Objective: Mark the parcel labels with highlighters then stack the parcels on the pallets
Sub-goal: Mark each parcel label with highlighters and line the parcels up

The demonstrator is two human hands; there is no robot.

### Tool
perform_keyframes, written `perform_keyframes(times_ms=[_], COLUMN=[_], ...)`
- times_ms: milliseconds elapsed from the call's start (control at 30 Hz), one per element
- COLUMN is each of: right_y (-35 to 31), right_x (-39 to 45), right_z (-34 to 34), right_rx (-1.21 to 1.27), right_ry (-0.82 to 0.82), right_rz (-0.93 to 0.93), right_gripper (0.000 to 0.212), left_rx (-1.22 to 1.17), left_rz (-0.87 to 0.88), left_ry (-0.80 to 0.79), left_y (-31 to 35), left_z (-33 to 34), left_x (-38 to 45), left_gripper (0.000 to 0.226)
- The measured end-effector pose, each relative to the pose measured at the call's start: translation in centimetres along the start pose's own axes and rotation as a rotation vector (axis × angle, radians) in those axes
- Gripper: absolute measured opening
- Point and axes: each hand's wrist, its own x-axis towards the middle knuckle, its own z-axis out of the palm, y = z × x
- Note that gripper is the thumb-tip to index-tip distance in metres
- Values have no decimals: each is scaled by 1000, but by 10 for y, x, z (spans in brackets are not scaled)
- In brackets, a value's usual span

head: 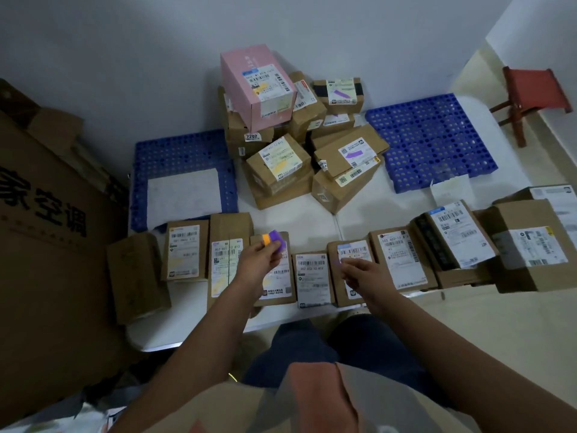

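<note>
A row of brown parcels (401,260) with white labels lies in front of me on a white surface (315,223). My left hand (260,262) grips an orange and a purple highlighter (272,239) above one parcel (278,285). My right hand (359,273) rests with curled fingers on the label of a small parcel (354,253); a purple tip shows at its fingertips, and the pen body is hidden. Behind them, a pile of marked parcels (281,165) topped by a pink box (256,85) sits between two blue pallets, one left (175,154) and one right (431,142).
A big printed carton (46,245) stands at my left. A white sheet (184,195) lies on the left pallet. More parcels (530,245) are stacked at the far right. A red stool (530,95) stands beyond the right pallet.
</note>
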Motion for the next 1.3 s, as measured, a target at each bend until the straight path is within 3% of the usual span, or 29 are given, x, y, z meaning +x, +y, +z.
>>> perform_keyframes(times_ms=[233, 433, 533, 667, 833, 1033, 1300], right_y=[14, 26, 31, 42, 54, 56, 62], right_x=[13, 17, 21, 23, 27, 41, 49], right_z=[16, 32, 40, 53, 66, 77, 72], right_rx=[-397, -554, -540, -275, -165, -147, -314], right_ry=[-83, -15, 21, 53, 108, 162, 136], right_rz=[-10, 9, 58, 222, 277, 327, 262], right_gripper=[13, 32, 29, 26, 25, 25, 37], left_rx=[29, 62, 60, 47, 32, 26, 0], left_rz=[-10, -22, -33, -37, -42, -56, -66], left_ry=[12, 23, 33, 27, 20, 32, 37], left_y=[-7, -10, -11, -14, -16, -19, -21], left_z=[-27, -39, -40, -43, -48, -52, -57], left_x=[6, 6, 4, 4, 3, 2, 4], left_gripper=[19, 12, 6, 6, 10, 16, 29])
